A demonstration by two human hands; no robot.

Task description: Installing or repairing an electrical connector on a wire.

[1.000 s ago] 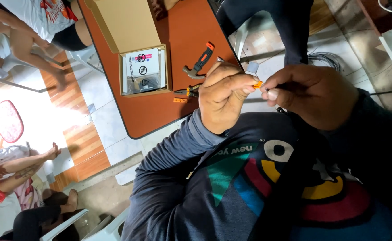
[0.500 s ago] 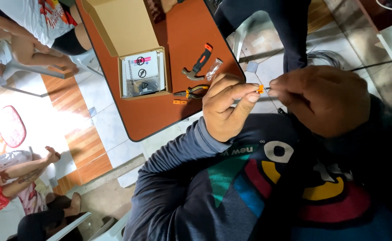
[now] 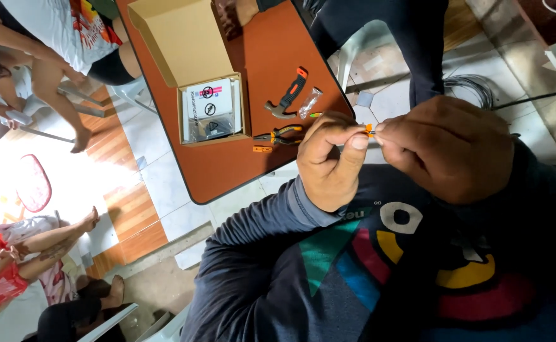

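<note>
We are holding a small orange connector (image 3: 368, 129) between our two hands, close to our chest and above the dark sleeve and printed shirt. Our left hand (image 3: 330, 163) is pinching it narrowly, thumb and forefinger closed on its near end, while our right hand (image 3: 446, 149) is closing its fingertips on the other end from the three o'clock side. The piece is lying at about one o'clock from the left thumb and at nine o'clock from the right fingertips, so both hands are touching it and neither is clearly nearer. Its long axis is running roughly from nine to three o'clock, across the gap between the hands; most of it is hidden by the fingers, so we cannot tell its full shape. Beyond our hands, toward eleven o'clock, an orange-brown table (image 3: 271, 38) is carrying an open cardboard box (image 3: 192, 69), a small hammer with a black and orange grip (image 3: 285, 95), a pair of pliers (image 3: 279, 134), a clear little bag (image 3: 309, 102) and a loose orange piece (image 3: 262, 149). Other people are sitting well apart at nine o'clock, and a coil of dark cable (image 3: 471, 85) is lying on the floor at one o'clock.
</note>
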